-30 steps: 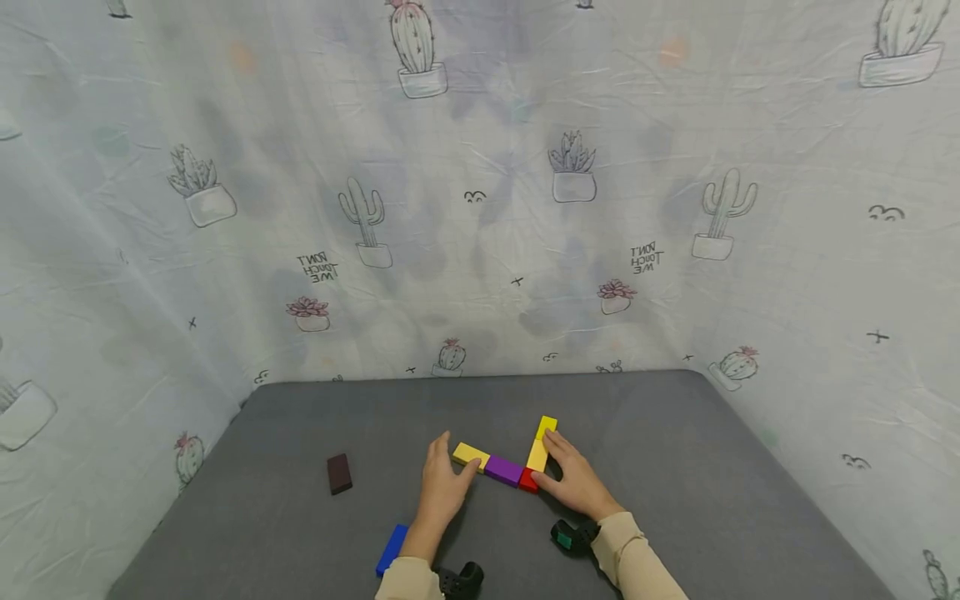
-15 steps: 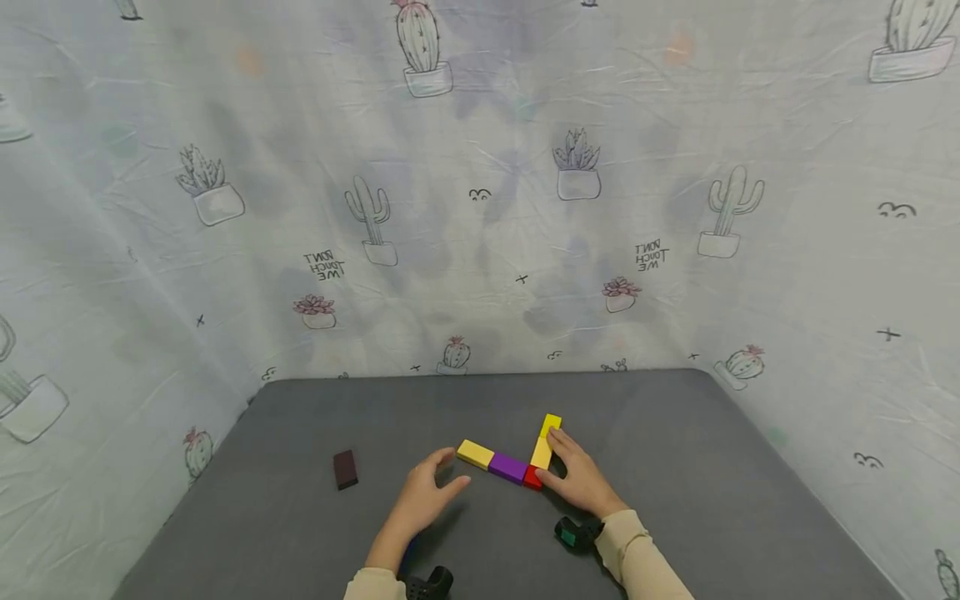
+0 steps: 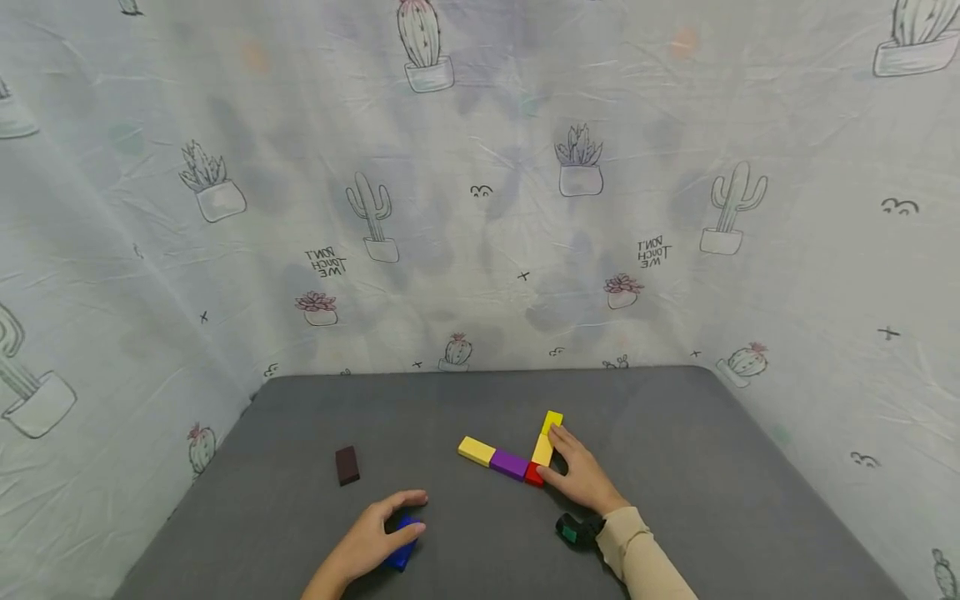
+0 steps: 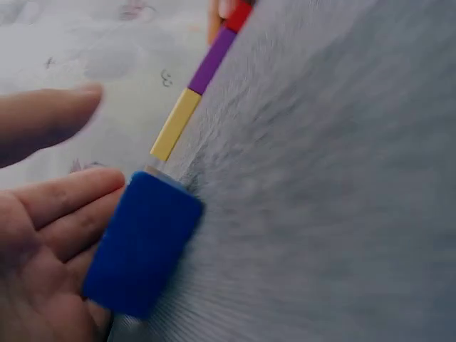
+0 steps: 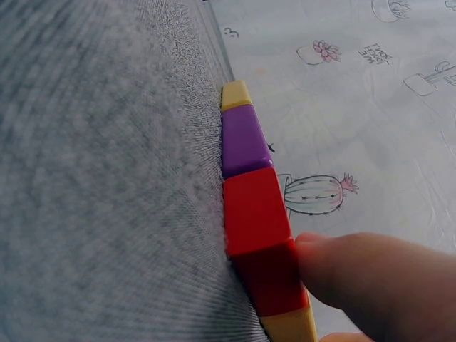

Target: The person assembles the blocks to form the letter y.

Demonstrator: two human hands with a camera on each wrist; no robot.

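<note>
My left hand point(image 3: 366, 540) is spread around a blue block point(image 3: 403, 557) on the near left of the table. In the left wrist view, fingers lie behind the blue block point(image 4: 146, 246) and the thumb stands off from it. My right hand point(image 3: 585, 479) rests along a row of blocks bent in a V shape. Its thumb point(image 5: 356, 274) touches the red block point(image 5: 260, 214) at the corner, while its fingertips lie on the yellow blocks. One arm has a yellow block point(image 3: 477, 451) and a purple block point(image 3: 509, 464); the other has two yellow blocks point(image 3: 542, 450) end to end.
A dark brown block point(image 3: 347, 466) lies alone at the left on the grey tabletop point(image 3: 637, 417). Behind the table hangs a pale curtain point(image 3: 480, 300) printed with cacti. A black wrist device point(image 3: 577, 531) sits under my right wrist.
My left hand has left the yellow end of the row and moved left and toward me, down over the blue block. My right hand stays at the red and yellow blocks.
</note>
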